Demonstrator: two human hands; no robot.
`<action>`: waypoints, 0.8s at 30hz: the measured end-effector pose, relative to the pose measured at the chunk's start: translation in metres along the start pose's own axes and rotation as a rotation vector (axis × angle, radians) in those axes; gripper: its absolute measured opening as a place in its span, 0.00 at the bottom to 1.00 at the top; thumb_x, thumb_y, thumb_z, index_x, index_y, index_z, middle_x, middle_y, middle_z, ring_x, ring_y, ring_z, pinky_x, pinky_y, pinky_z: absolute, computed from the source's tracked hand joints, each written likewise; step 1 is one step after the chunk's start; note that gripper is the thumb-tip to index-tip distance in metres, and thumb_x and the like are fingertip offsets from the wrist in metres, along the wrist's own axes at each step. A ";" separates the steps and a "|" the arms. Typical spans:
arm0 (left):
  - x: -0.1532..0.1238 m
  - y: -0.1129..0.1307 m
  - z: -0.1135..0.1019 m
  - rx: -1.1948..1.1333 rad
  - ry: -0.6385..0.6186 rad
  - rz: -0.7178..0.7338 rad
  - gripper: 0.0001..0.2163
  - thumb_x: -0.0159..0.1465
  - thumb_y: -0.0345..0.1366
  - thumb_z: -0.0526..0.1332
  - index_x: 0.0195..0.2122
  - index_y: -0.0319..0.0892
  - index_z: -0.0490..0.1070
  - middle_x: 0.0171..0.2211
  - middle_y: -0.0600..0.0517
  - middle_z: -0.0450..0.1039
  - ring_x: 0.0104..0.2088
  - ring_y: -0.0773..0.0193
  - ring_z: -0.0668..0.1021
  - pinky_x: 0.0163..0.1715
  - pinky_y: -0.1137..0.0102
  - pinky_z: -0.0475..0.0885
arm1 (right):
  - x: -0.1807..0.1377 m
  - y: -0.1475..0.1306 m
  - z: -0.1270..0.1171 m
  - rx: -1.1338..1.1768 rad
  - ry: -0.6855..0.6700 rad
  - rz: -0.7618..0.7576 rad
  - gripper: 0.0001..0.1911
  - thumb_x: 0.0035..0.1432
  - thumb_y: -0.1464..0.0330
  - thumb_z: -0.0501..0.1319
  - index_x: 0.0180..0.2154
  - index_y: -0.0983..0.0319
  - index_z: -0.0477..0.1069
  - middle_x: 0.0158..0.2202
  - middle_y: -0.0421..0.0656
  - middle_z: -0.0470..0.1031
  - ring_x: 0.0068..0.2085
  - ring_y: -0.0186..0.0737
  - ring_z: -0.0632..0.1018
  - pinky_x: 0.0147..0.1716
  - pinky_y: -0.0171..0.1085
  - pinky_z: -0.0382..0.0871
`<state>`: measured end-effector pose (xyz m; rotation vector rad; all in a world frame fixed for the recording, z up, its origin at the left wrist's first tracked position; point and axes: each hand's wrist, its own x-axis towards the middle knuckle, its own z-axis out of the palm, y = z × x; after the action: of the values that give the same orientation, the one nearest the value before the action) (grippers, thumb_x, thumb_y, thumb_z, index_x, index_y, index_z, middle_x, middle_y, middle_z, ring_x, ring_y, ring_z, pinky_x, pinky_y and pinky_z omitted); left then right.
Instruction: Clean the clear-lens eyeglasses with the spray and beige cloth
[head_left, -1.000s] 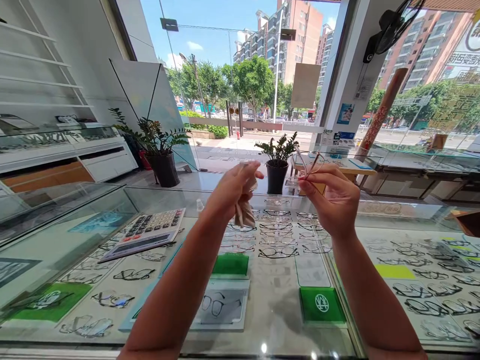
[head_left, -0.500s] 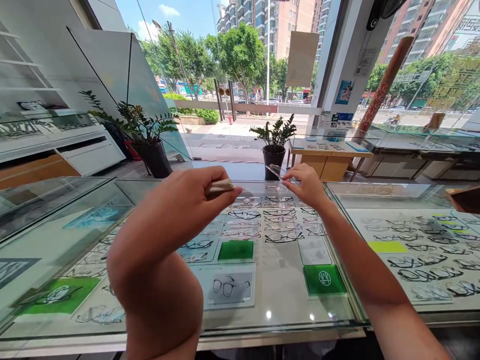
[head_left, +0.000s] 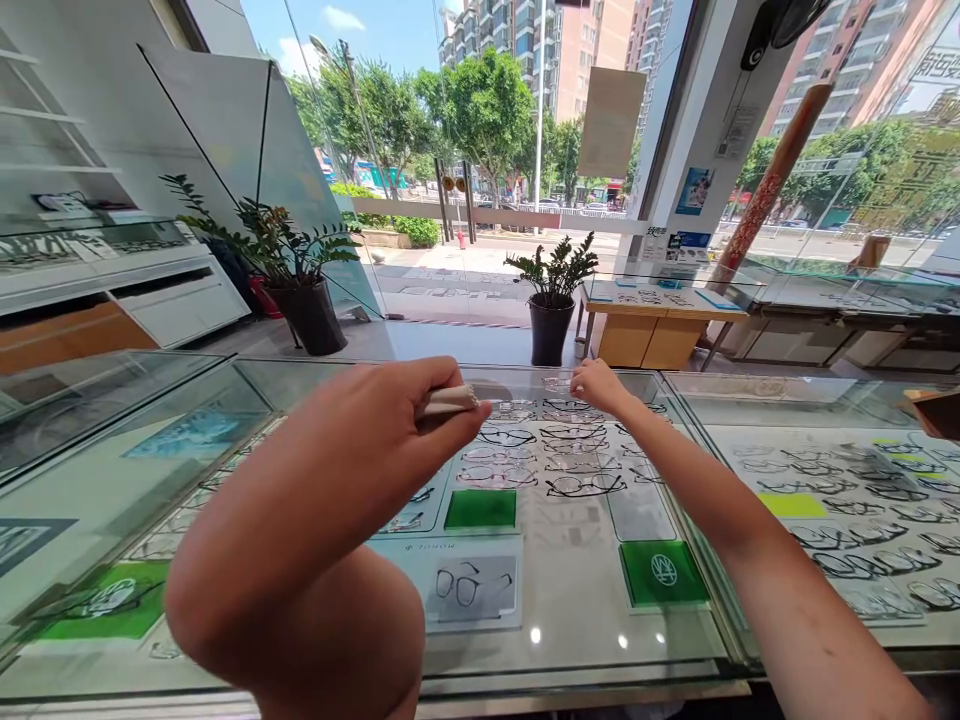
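Lowered from eye level, your right hand (head_left: 600,386), fingers pinched on the clear glasses (head_left: 559,383), now reaches the glass worktop's (head_left: 570,610) far edge, while your left hand (head_left: 390,430) stays clenched on the folded cloth (head_left: 448,400), suggesting wiping is done.

two hands: left hand (head_left: 390,425), right hand (head_left: 600,385). one folded cloth (head_left: 448,400). two plants: large potted plant (head_left: 300,290), small potted plant (head_left: 551,300). two cards under the glass tabletop (head_left: 570,630): plain green card (head_left: 480,508), logo green card (head_left: 664,572). one wall fan (head_left: 787,20). spectacle frames (head_left: 585,487) in rows, too many to count.
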<state>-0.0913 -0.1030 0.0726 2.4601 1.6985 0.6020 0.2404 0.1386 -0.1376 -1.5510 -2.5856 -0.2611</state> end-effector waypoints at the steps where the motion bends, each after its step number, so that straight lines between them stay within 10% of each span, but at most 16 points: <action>1: -0.001 0.000 0.000 -0.001 0.005 0.002 0.17 0.67 0.50 0.59 0.27 0.45 0.66 0.22 0.52 0.70 0.23 0.63 0.67 0.25 0.65 0.55 | 0.002 0.000 0.002 -0.009 -0.020 -0.005 0.10 0.66 0.70 0.65 0.40 0.59 0.87 0.46 0.50 0.86 0.51 0.50 0.75 0.48 0.43 0.58; 14: -0.002 -0.002 0.001 -0.044 0.032 0.047 0.18 0.66 0.53 0.58 0.26 0.45 0.68 0.22 0.52 0.72 0.22 0.63 0.70 0.24 0.67 0.56 | 0.012 -0.002 -0.006 -0.037 -0.179 0.006 0.11 0.68 0.64 0.65 0.43 0.57 0.87 0.51 0.50 0.85 0.57 0.52 0.77 0.55 0.43 0.62; 24: -0.010 0.001 0.001 -0.028 -0.001 0.004 0.18 0.67 0.53 0.57 0.30 0.46 0.69 0.27 0.51 0.75 0.28 0.60 0.73 0.26 0.67 0.57 | 0.049 -0.006 -0.007 -0.074 -0.250 0.320 0.21 0.70 0.60 0.65 0.60 0.61 0.73 0.60 0.50 0.76 0.55 0.49 0.81 0.53 0.52 0.80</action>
<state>-0.0930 -0.1123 0.0692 2.4446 1.6736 0.6209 0.2124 0.1763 -0.1219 -2.1129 -2.4659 -0.1399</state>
